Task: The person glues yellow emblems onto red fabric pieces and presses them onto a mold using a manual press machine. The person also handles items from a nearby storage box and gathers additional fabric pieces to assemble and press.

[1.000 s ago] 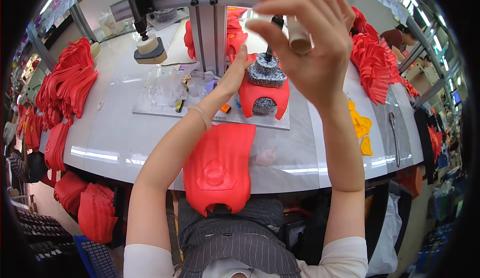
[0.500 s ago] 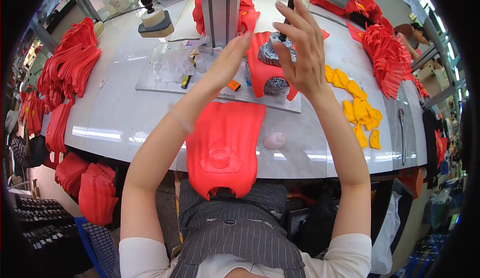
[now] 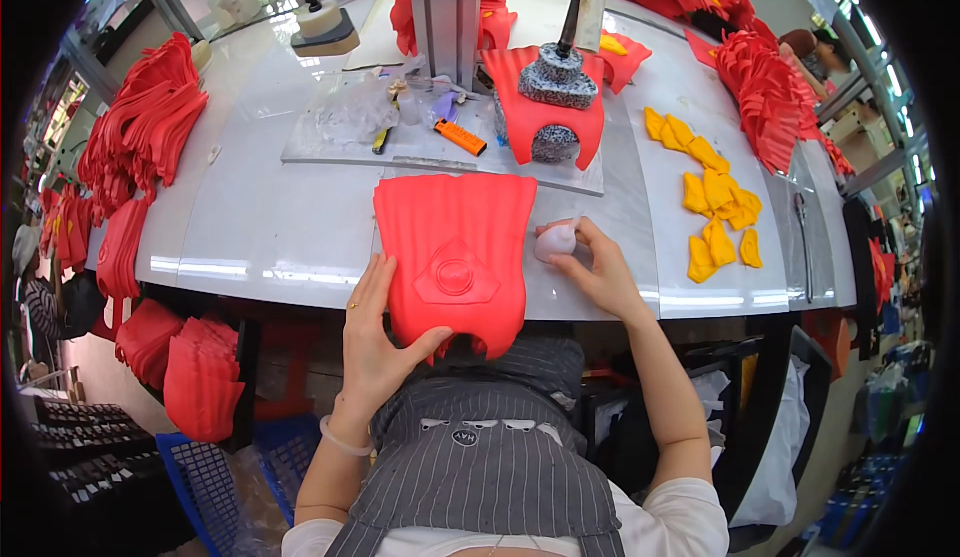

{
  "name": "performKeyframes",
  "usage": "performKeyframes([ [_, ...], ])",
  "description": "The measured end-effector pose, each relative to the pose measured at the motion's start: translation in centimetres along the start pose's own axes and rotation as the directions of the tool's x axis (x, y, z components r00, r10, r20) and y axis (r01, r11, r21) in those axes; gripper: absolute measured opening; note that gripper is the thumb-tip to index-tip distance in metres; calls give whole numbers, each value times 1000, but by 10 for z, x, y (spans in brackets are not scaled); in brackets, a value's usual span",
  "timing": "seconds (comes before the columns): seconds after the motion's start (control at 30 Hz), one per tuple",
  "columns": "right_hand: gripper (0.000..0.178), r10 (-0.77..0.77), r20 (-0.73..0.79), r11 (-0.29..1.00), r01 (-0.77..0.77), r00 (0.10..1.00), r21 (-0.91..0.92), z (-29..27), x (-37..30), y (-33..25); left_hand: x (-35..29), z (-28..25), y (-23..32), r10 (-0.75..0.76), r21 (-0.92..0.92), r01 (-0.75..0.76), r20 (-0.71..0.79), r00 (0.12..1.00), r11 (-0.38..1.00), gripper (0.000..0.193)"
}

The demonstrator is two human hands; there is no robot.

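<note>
Lowered from press (image 3: 558,77): left hand (image 3: 376,345) to red part (image 3: 458,222), right hand (image 3: 600,275) to bottle (image 3: 556,243).
Right thumb and fingers grasp bottle; left spans part's lower-left edge, gripped or merely touched: cannot tell. Part lies on table (image 3: 260,227), overhanging front edge.

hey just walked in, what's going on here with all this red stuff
A person at a table has their left grip on the lower left corner of a moulded red piece, which overhangs the table's front edge. Their right grip is around a small pale container just right of that piece. Farther back, a second red piece sits under a speckled pad. Yellow pieces lie to the right, and more red pieces are piled at the left.
</note>
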State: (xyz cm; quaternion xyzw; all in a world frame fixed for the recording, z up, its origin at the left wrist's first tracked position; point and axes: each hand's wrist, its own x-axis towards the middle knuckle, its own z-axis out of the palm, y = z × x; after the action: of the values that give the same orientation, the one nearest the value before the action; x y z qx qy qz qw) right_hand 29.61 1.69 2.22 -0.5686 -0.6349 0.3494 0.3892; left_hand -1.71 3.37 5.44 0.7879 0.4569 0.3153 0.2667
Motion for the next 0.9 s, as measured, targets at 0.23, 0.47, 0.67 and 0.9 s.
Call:
performKeyframes([
  [0.23,33,38,-123,916,15,992,400,31,-12,-22,-13,-3,8,124,226,-116,-19,992,967,83],
  [0.47,40,21,-54,823,13,998,568,39,-30,-57,-23,-2,30,-61,-421,-32,-204,977,906,61],
  [0.67,41,26,-78,803,26,997,595,35,-36,-68,-21,-7,15,-61,-488,-22,-153,986,872,61],
  [0.9,43,7,-28,791,12,1000,612,39,-34,-71,-21,-14,17,-412,-963,64,-52,910,261,67],
])
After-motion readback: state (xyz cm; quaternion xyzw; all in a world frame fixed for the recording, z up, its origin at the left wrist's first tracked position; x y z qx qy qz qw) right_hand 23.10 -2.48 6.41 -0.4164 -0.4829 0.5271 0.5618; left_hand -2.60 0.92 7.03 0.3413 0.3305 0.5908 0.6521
